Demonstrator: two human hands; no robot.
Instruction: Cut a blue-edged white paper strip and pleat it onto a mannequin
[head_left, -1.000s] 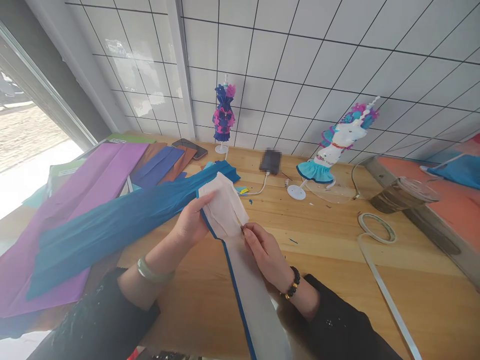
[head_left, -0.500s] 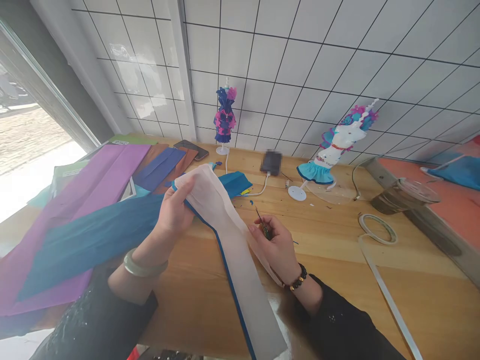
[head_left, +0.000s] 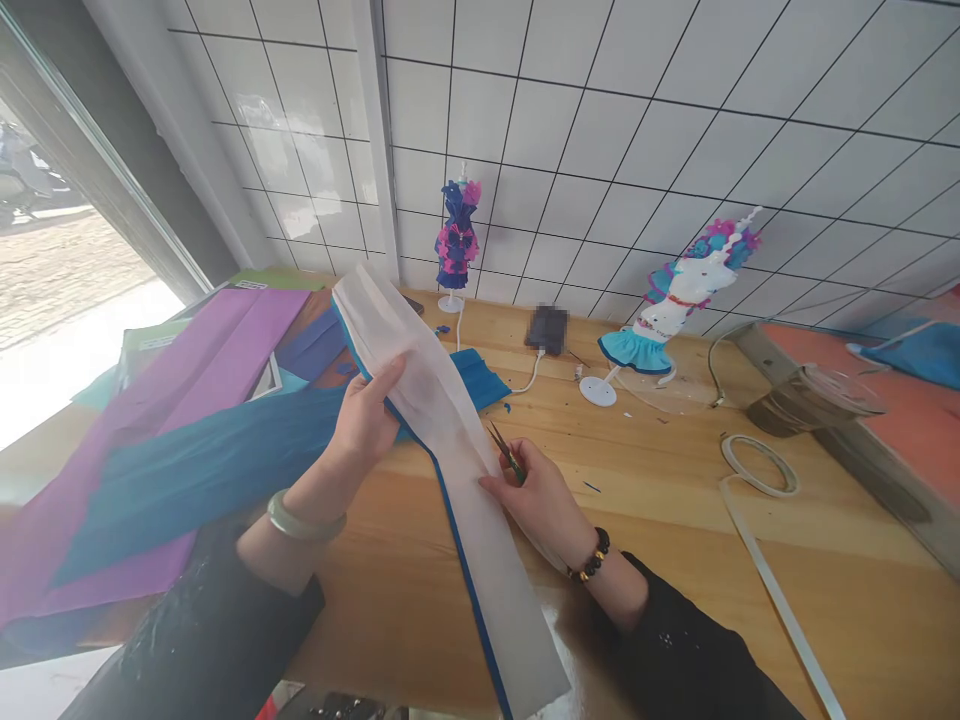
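Note:
A long white strip (head_left: 487, 560), papery or cloth-like and edged in blue along its left side, runs from the upper left down toward me. My left hand (head_left: 367, 420) grips it partway along its upper length, thumb on top, and the far end sticks out beyond the fingers. My right hand (head_left: 544, 500) is closed around a small pair of scissors (head_left: 508, 453), their blades pointing up and left beside the strip's right edge. The thumb of that hand touches the strip. The scissors' handles are mostly hidden in my fingers.
Purple sheets (head_left: 217, 370) and a blue crepe-like sheet (head_left: 225, 460) lie at the left. Two small dressed mannequins, one purple-pink (head_left: 457, 240) and one white with a turquoise skirt (head_left: 667, 300), stand at the back. A tape roll (head_left: 759, 466) and a brown cup (head_left: 806, 400) are right.
My left hand has shifted its hold farther down the strip, so more of the far end now extends past it. The scissors have swung left, closer to the strip's edge.

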